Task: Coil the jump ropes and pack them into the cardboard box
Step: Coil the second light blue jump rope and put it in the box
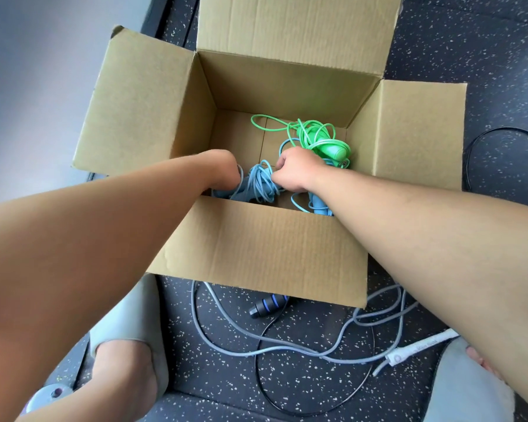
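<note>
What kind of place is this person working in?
Probably a gym or exercise room: dark speckled rubber floor, a black-handled jump rope lying on it, a green rope in the cardboard box.

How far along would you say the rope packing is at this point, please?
Done: the green rope lies coiled in the cardboard box, with a light blue rope beside it. In hand: the left hand and right hand are inside the box at a grey-blue bundle, and the right hand grips it. Left: the grey rope and the black-handled rope lie loose on the floor.
</note>
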